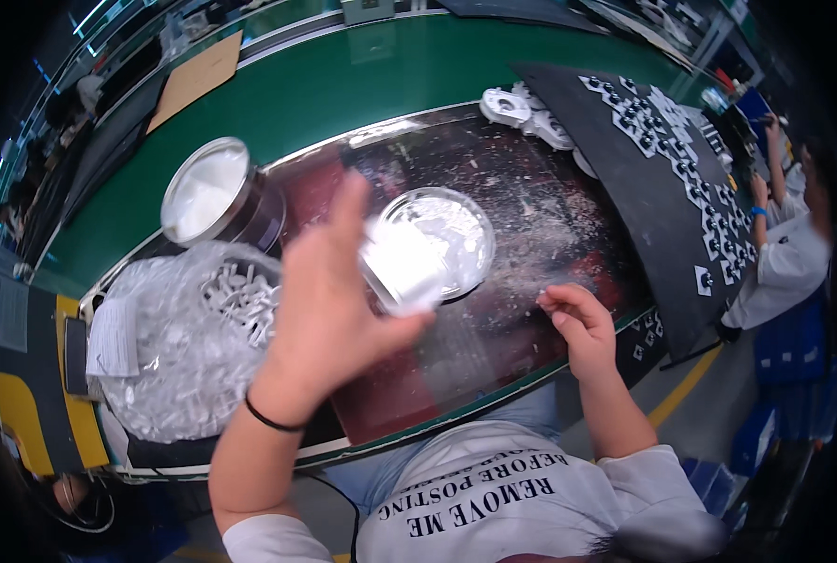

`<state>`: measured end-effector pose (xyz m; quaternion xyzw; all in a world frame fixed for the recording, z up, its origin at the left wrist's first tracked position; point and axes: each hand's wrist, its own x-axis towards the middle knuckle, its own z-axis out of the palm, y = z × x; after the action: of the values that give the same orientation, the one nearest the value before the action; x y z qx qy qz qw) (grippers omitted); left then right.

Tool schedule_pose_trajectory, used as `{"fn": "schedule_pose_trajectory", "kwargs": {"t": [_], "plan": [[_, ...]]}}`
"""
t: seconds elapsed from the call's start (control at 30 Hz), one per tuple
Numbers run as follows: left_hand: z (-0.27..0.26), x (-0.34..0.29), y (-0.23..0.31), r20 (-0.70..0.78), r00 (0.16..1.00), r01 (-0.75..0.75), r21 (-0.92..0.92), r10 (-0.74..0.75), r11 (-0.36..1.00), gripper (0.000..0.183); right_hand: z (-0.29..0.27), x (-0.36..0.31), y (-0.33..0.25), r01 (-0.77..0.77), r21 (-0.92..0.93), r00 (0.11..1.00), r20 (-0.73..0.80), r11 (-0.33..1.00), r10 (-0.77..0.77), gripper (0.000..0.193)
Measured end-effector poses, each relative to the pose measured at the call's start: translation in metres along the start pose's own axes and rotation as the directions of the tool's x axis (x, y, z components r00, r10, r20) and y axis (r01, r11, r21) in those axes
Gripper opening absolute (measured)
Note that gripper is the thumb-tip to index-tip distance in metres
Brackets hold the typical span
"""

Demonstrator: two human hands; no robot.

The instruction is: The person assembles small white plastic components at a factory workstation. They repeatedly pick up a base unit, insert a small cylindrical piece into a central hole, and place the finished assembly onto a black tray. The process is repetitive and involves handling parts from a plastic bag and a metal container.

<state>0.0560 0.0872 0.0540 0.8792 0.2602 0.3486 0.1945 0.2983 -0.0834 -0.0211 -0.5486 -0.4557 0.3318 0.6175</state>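
On a glossy dark table [531, 206] edged in green, a blurred white piece [402, 267], perhaps plastic, is held raised in the left hand [329, 300] above a shallow round dish [442, 239], while the right hand [578, 324], loosely curled and empty, is rested near the table's front edge.

Left hand [329, 300]: motion-blurred; the pale clear piece [402, 267] it holds is smeared, kind unreadable. That piece covers the near-left rim of the shallow round dish [456, 235]. Small white parts in the clear plastic bag [179, 342]: too small to identify. Co-worker [789, 253] at right: partly cut by the dark rim.
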Motion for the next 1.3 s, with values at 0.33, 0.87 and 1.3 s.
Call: {"fn": "schedule_pose_trajectory", "kwargs": {"t": [0.33,0.87,1.3], "plan": [[0.028,0.153,-0.108,-0.321,0.834,0.552,0.495,-0.45,0.671,0.107,-0.006,0.009,-0.012,0.182,-0.163,0.979,0.122,0.97,-0.163,0.016],[0.085,0.201,-0.125,-0.228,0.932,0.361,0.534,-0.281,0.765,0.105,-0.012,0.009,-0.005,0.258,-0.006,0.951,0.177,0.966,-0.253,0.016],[0.131,0.218,-0.039,0.42,0.895,0.067,0.21,-0.151,0.976,0.036,-0.01,0.009,-0.006,0.215,-0.021,0.964,0.166,0.976,-0.208,0.014]]}}
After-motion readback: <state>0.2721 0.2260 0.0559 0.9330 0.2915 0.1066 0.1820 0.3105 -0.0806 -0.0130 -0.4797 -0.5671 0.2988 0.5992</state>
